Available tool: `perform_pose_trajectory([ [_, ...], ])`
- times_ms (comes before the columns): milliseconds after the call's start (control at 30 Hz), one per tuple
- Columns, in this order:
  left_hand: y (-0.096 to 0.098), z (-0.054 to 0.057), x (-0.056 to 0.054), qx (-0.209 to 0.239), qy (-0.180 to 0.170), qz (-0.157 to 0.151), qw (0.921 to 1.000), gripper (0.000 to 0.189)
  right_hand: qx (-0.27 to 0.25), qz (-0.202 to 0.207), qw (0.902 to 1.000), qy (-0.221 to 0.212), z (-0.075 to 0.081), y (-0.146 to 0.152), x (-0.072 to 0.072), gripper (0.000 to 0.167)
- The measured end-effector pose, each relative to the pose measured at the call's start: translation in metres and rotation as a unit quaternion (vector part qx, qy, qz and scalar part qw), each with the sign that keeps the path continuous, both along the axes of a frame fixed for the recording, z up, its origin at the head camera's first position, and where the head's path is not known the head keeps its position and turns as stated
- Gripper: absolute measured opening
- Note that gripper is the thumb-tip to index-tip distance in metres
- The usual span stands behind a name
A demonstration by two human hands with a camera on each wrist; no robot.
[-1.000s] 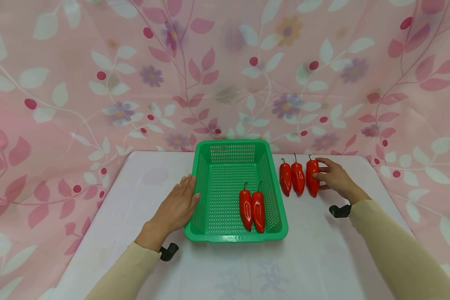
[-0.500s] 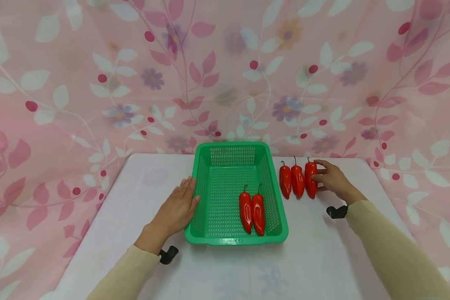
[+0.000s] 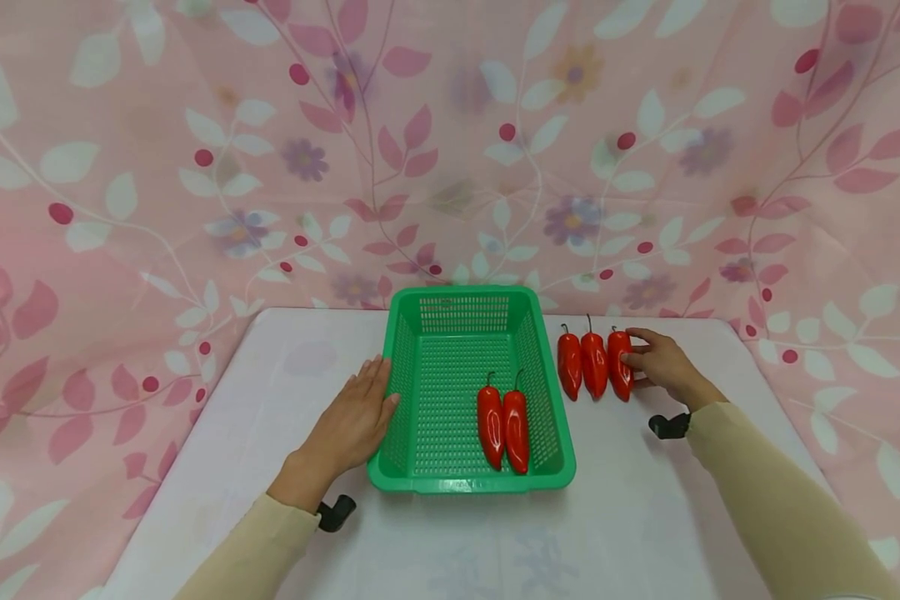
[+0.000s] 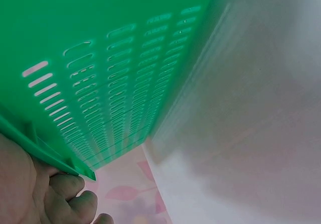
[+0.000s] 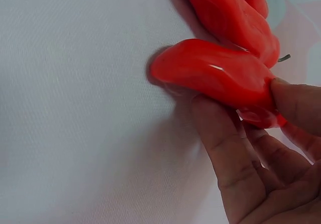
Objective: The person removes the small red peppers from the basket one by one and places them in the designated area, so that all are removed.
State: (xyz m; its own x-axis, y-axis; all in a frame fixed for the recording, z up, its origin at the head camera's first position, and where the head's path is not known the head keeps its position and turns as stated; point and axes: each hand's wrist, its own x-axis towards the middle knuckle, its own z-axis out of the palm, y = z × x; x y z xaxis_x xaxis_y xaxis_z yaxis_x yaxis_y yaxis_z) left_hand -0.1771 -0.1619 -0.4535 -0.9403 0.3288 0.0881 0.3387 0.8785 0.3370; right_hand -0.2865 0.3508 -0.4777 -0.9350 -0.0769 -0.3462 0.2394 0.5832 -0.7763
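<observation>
My left hand point(image 3: 350, 417) lies along the left rim of a green plastic basket point(image 3: 471, 483), its fingers straight; in the left wrist view the fingers point(image 4: 75, 199) show just under the basket's rim. Inside the basket, two red peppers point(image 3: 491, 427) with dark stems lie side by side at the front right. On the table to its right, my right hand point(image 3: 663, 365) holds the rightmost red pepper point(image 5: 215, 73) from its right side. Seen from the right wrist, the thumb point(image 5: 301, 106) touches it near the stem end and the other fingers reach along its lower side.
Two more red peppers point(image 3: 593, 365) lie between the basket and the held one. The table point(image 3: 457, 550) has a white cloth. A pink floral curtain point(image 3: 450, 167) hangs behind it.
My right hand has moved slightly left with its pepper, bringing it close beside the neighbouring pepper. The left hand and the basket have stayed in place.
</observation>
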Motion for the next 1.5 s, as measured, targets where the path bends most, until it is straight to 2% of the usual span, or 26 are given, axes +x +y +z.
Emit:
perform_pose_trajectory([
  [200,-0.002,-0.001,0.001,-0.001,-0.001,-0.001,1.0000,0.066,0.008,-0.015,0.9999,0.000,-0.006,0.000,-0.001,0.073],
  [367,-0.001,-0.001,0.002,0.005,0.004,-0.002,1.0000,0.065,-0.002,-0.022,0.9997,0.008,-0.005,-0.002,0.003,0.071],
  [633,-0.001,0.001,0.003,0.010,-0.001,-0.001,0.9999,0.065,-0.021,-0.018,0.9996,0.008,-0.004,0.001,0.007,0.071],
  [933,-0.002,-0.003,0.001,0.005,0.000,-0.006,1.0000,0.066,-0.011,-0.023,0.9996,0.009,-0.008,0.001,0.009,0.073],
  [1267,-0.003,-0.001,-0.001,0.004,-0.002,-0.006,1.0000,0.066,0.040,-0.005,0.9972,0.063,0.005,0.001,0.015,0.073],
  [1500,-0.002,0.000,-0.001,0.009,0.003,-0.008,0.9999,0.066,0.019,0.007,0.9973,0.070,0.018,-0.006,0.019,0.072],
])
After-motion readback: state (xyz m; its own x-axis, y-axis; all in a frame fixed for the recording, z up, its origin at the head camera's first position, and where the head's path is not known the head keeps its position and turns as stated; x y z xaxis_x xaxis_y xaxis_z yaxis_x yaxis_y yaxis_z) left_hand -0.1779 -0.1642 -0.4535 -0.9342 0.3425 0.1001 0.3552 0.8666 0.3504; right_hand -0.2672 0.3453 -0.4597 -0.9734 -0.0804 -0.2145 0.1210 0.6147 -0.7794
